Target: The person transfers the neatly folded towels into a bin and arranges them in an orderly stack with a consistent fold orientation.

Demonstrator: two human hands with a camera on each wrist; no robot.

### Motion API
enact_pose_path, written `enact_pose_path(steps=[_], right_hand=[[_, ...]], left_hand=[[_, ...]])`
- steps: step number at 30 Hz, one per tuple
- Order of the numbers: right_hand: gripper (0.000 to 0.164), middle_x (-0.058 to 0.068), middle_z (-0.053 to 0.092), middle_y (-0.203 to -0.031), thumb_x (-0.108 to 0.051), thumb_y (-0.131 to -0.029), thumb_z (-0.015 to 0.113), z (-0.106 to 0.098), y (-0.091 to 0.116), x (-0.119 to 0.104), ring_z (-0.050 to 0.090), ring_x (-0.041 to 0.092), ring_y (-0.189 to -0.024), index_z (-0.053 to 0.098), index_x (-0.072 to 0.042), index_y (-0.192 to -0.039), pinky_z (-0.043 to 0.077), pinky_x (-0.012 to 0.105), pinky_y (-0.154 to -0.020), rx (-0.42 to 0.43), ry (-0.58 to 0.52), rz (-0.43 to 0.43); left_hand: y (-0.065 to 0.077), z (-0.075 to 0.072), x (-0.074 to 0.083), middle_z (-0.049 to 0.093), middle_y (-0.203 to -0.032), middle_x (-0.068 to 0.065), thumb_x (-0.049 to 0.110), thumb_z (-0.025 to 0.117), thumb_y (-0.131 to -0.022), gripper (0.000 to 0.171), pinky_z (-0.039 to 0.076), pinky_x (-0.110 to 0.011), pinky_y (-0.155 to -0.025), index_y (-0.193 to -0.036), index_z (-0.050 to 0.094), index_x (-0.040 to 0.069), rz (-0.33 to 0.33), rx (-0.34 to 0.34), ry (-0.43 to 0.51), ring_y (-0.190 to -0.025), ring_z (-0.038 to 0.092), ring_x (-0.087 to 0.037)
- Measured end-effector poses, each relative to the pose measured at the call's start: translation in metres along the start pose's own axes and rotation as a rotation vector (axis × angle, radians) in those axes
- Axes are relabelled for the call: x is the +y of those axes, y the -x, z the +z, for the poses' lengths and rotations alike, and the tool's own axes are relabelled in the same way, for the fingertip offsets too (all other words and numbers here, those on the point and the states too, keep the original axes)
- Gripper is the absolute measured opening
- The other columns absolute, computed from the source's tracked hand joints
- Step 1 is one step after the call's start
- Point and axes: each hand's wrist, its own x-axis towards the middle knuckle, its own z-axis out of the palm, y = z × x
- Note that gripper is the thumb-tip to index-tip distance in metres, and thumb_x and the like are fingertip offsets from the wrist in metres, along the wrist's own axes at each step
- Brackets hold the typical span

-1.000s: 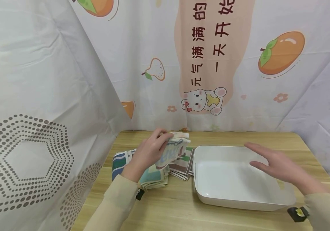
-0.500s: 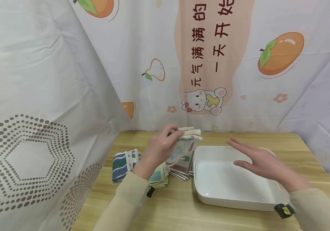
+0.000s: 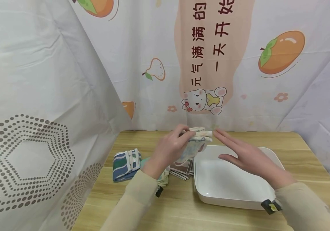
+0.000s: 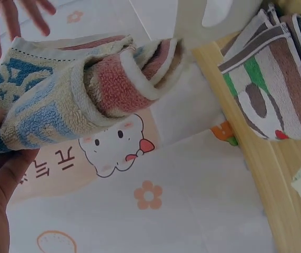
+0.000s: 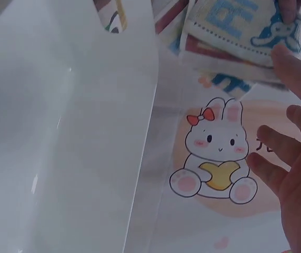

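Note:
My left hand pinches a folded small towel by its top edge, over the left end of a white plastic bin. In the left wrist view the towel is cream with blue lettering, a blue figure and reddish-pink inner folds. My right hand hovers above the bin, fingers straight and thumb apart, its fingertips right at the towel's right edge. Seen from the right wrist, the thumb and forefinger of the right hand are spread beside the towel. No towel shows in the visible part of the bin.
On the wooden table, a blue-green striped folded towel lies at the left. A pale green-yellow towel stack is partly behind the left arm. Brown striped towels lie against the bin's left side. A printed curtain hangs behind.
My left hand has carried the folded towel rightward from above the stacks to the bin's left end. My right hand has moved left across the bin to meet the towel.

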Motion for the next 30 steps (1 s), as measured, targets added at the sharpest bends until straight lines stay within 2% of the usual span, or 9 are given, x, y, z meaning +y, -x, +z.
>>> enact_pose_path(steps=[4, 8, 10, 13, 15, 17, 25, 27, 30], right_hand=[[0.088, 0.005, 0.04, -0.162, -0.02, -0.085, 0.083, 0.002, -0.007, -0.005, 0.059, 0.034, -0.129, 0.037, -0.02, -0.16, 0.057, 0.049, -0.091, 0.023, 0.005, 0.0], [0.079, 0.005, 0.043, -0.16, -0.024, -0.088, 0.081, 0.005, -0.01, -0.006, 0.06, 0.034, -0.128, 0.042, -0.019, -0.157, 0.057, 0.049, -0.09, 0.064, 0.024, -0.039], [0.069, 0.007, 0.046, -0.158, -0.033, -0.095, 0.074, 0.006, -0.011, -0.006, 0.061, 0.034, -0.127, 0.045, -0.018, -0.155, 0.058, 0.049, -0.088, 0.09, 0.03, -0.061], [0.057, 0.01, 0.052, -0.153, -0.046, -0.104, 0.054, 0.007, -0.013, -0.007, 0.063, 0.034, -0.123, 0.049, -0.017, -0.152, 0.059, 0.048, -0.084, 0.135, 0.041, -0.087], [0.056, 0.011, 0.056, -0.149, -0.05, -0.107, 0.042, 0.008, -0.014, -0.007, 0.065, 0.033, -0.12, 0.052, -0.016, -0.15, 0.06, 0.047, -0.081, 0.165, 0.047, -0.097], [0.054, 0.012, 0.058, -0.146, -0.049, -0.109, 0.037, 0.008, -0.014, -0.008, 0.067, 0.032, -0.116, 0.055, -0.016, -0.148, 0.06, 0.046, -0.079, 0.195, 0.052, -0.105], [0.047, 0.011, 0.06, -0.145, -0.042, -0.111, 0.037, 0.006, -0.015, -0.009, 0.071, 0.03, -0.109, 0.063, -0.016, -0.139, 0.059, 0.042, -0.077, 0.248, 0.043, -0.14], [0.047, 0.009, 0.058, -0.147, -0.043, -0.111, 0.037, 0.006, -0.015, -0.008, 0.07, 0.03, -0.112, 0.064, -0.016, -0.138, 0.058, 0.04, -0.081, 0.239, 0.032, -0.139], [0.049, 0.005, 0.056, -0.15, -0.045, -0.11, 0.038, 0.006, -0.013, -0.006, 0.068, 0.029, -0.117, 0.066, -0.015, -0.137, 0.055, 0.028, -0.093, 0.227, -0.001, -0.133]], left_hand=[[-0.003, 0.003, 0.004, 0.059, -0.12, -0.006, 0.004, 0.071, -0.095, 0.028, 0.06, -0.021, -0.077, -0.121, 0.069, 0.015, 0.019, 0.004, 0.009, -0.092, 0.068, -0.014], [-0.005, 0.003, 0.008, 0.059, -0.121, -0.005, 0.003, 0.072, -0.094, 0.03, 0.059, -0.022, -0.083, -0.122, 0.069, 0.015, 0.032, -0.006, 0.02, -0.097, 0.067, -0.014], [-0.006, 0.003, 0.01, 0.059, -0.121, -0.005, 0.004, 0.073, -0.094, 0.031, 0.059, -0.022, -0.083, -0.122, 0.069, 0.015, 0.042, -0.007, 0.013, -0.096, 0.068, -0.014], [-0.008, 0.001, 0.013, 0.06, -0.121, -0.005, 0.003, 0.073, -0.093, 0.032, 0.059, -0.022, -0.082, -0.122, 0.07, 0.015, 0.067, 0.001, 0.01, -0.096, 0.068, -0.014], [-0.009, 0.0, 0.015, 0.06, -0.121, -0.006, 0.003, 0.072, -0.093, 0.031, 0.059, -0.022, -0.082, -0.122, 0.071, 0.014, 0.086, 0.013, 0.01, -0.097, 0.068, -0.014], [-0.01, -0.001, 0.016, 0.061, -0.12, -0.006, 0.002, 0.071, -0.094, 0.029, 0.059, -0.021, -0.084, -0.121, 0.072, 0.014, 0.104, 0.03, 0.016, -0.099, 0.068, -0.014], [-0.012, -0.001, 0.021, 0.062, -0.117, -0.007, -0.002, 0.068, -0.094, 0.025, 0.056, -0.02, -0.091, -0.114, 0.074, 0.011, 0.166, 0.099, 0.051, -0.101, 0.065, -0.014], [-0.012, 0.0, 0.022, 0.061, -0.116, -0.007, -0.003, 0.069, -0.092, 0.025, 0.055, -0.019, -0.092, -0.113, 0.074, 0.01, 0.176, 0.107, 0.069, -0.101, 0.065, -0.014], [-0.012, 0.002, 0.023, 0.061, -0.116, -0.007, -0.005, 0.069, -0.09, 0.026, 0.054, -0.019, -0.094, -0.111, 0.074, 0.01, 0.192, 0.11, 0.101, -0.102, 0.065, -0.015]])
